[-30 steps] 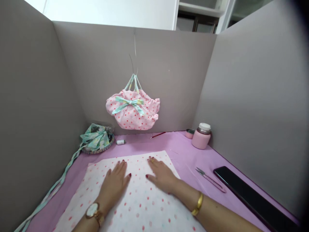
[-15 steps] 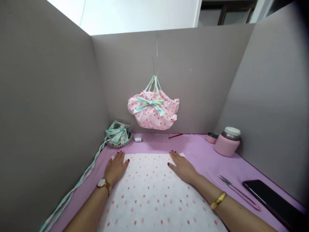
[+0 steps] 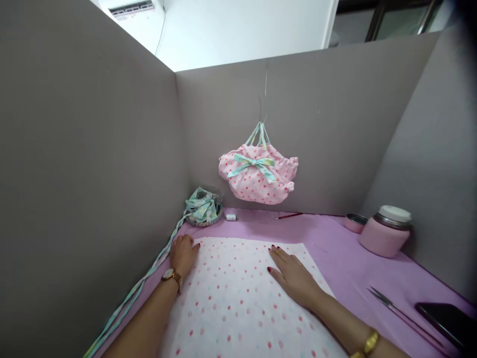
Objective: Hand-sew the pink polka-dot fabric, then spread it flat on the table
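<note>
A white fabric piece with pink and red dots (image 3: 238,288) lies spread in front of me. My left hand (image 3: 183,254), with a watch on its wrist, is at the fabric's far left corner. Its fingers are curled at the edge and the thumb rests near them, closed on the fabric; the fingertips are partly hidden. Flat on the fabric's right half lies my right hand (image 3: 294,276), fingers stretched out, the thumb apart. It wears a ring and a gold bracelet, and holds nothing.
Purple cloth (image 3: 331,248) covers the table. Left stands a basket of green fabric strips (image 3: 203,206), beside a white thread spool (image 3: 231,217). A dotted pink garment (image 3: 261,174) hangs behind. Right are a red pencil-like stick (image 3: 288,216), pink jar (image 3: 385,233), lid (image 3: 355,222), scissors-like tool (image 3: 406,318) and phone (image 3: 447,318).
My left hand's fingers have gone from stretched flat to curled at the fabric's corner. The right hand has slid inward off the far right corner. The view has turned left.
</note>
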Demonstrator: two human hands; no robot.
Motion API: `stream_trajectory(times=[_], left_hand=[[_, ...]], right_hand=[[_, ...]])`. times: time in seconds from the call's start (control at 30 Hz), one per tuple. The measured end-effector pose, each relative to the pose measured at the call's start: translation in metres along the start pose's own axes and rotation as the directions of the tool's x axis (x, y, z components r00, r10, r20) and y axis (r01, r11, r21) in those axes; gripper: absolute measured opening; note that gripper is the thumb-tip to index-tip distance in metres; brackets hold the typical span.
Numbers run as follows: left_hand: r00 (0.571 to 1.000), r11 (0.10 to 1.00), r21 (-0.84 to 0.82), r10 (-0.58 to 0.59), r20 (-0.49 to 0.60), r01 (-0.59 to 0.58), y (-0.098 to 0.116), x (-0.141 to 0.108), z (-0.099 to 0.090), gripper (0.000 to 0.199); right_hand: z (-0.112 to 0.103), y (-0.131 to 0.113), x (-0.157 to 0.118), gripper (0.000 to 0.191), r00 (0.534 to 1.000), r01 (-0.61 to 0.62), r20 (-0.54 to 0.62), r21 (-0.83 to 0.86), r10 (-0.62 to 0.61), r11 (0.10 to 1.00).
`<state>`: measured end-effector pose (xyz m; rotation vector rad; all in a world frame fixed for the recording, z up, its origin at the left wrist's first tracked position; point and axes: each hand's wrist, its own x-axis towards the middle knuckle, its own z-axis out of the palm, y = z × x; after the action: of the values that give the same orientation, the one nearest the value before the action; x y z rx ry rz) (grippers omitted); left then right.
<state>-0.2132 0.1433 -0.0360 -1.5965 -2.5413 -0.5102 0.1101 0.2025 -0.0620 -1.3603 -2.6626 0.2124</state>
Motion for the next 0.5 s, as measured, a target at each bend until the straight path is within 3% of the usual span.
stream_trajectory(times=[0.33,0.5], left_hand=[[0.988,0.992,-0.054,-0.109,0.108,0.115,-0.004,0.019,0.012,0.025],[0.997,0.995,-0.066,-0.071,0.002,0.071,0.007,0.009,0.008,0.032]], right_hand=[[0.004,0.001,0.0,0.064,1.0,-0.002,-0.028,0.005,0.002,1.0],[0.001,-0.001,0.0,0.063,0.999,-0.011,-0.03,0.016,0.011,1.0]])
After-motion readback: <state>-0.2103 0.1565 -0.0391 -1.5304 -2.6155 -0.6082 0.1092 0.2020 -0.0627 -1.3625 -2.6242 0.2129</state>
